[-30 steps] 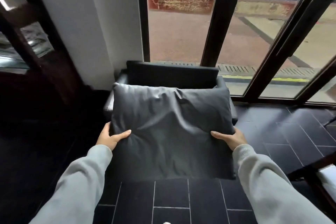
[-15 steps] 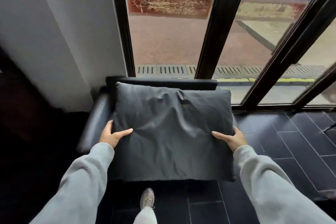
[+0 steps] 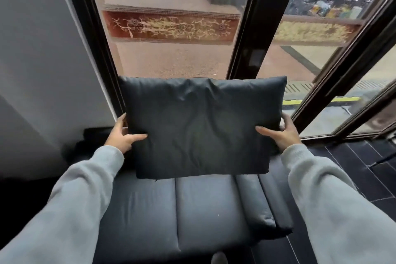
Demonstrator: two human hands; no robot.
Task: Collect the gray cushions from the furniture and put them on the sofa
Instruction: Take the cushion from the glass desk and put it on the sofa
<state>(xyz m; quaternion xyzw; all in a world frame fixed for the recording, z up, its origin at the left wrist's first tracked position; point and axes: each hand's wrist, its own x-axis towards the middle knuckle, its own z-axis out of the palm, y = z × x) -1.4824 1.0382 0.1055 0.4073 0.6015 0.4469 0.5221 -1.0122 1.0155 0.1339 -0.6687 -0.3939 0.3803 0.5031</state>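
a tall window [image 3: 171, 28] with dark frames fills the far side of the scene, looking out on reddish paving and a low planter wall, with a pale wall [image 3: 38, 60] to its left. below it stands a dark leather sofa [image 3: 182, 210], its seat split by seams into padded sections, with black floor tiles [image 3: 368, 173] running off to the right. a gray cushion [image 3: 201, 126] is held upright above the back part of the seat, its top edge reaching up across the lower window glass, its bottom edge clear of the seat padding in this view. a person in light gray sleeves [image 3: 81, 199] grips it from both sides: the left hand [image 3: 122, 135] is clamped on the cushion's left edge, thumb pressed across the front face and fingers wrapped behind; the right hand [image 3: 280, 133] is clamped on the right edge in the same way, thumb forward on the fabric. the two hands are well apart, with the cushion's full width between them. the tip of a shoe [image 3: 218, 258] shows at the bottom edge of the frame, just in front of the sofa.
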